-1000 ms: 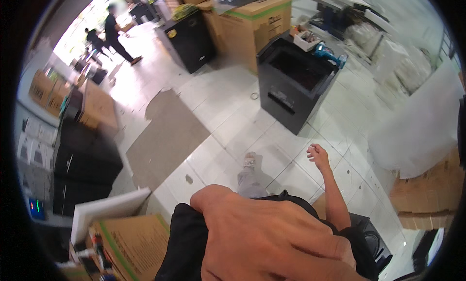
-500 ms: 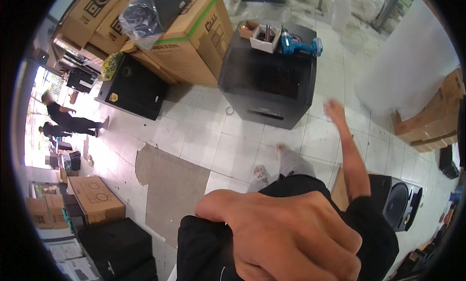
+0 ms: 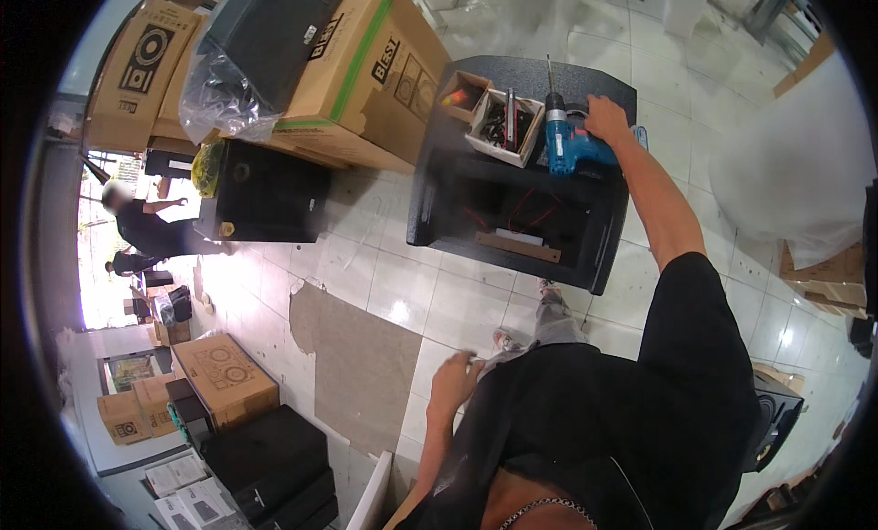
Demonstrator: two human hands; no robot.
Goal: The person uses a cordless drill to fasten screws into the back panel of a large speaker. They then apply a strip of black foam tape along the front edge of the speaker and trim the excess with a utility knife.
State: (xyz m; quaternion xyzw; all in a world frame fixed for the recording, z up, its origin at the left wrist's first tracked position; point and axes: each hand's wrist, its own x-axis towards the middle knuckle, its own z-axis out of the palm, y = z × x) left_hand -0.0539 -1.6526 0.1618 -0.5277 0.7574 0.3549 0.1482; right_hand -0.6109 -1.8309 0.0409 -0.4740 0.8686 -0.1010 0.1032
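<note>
A blue cordless drill (image 3: pixel 572 150) lies on top of a large black speaker cabinet (image 3: pixel 439 192), its long bit pointing away from me. My right hand (image 3: pixel 604 118) reaches over the drill's handle, with bent fingers beside a dark ring-shaped item (image 3: pixel 576 115). Whether it grips anything is hidden. Left of the drill, a small white box (image 3: pixel 524 155) holds tools and dark bits. A small brown carton (image 3: pixel 462 93) behind it contains an orange-tipped item. Red wires and a brown strip (image 3: pixel 517 247) show in the cabinet's opening. My left hand (image 3: pixel 455 381) hangs by my waist, fingers loosely bent, apart from the cabinet.
Large cardboard boxes (image 3: pixel 366 82) and a black speaker (image 3: pixel 270 192) stand at the left. Black cases (image 3: pixel 265 452) are stacked at the lower left. A wrapped white roll (image 3: pixel 796 155) stands at the right. Grey sheet (image 3: pixel 357 365) lies on the tiles. Another person (image 3: pixel 151 224) is far left.
My right hand has moved forward from beside the cabinet to over the drill. My left hand has dropped from close in front of the camera to my waist. The view has shifted, showing the cabinet's opening.
</note>
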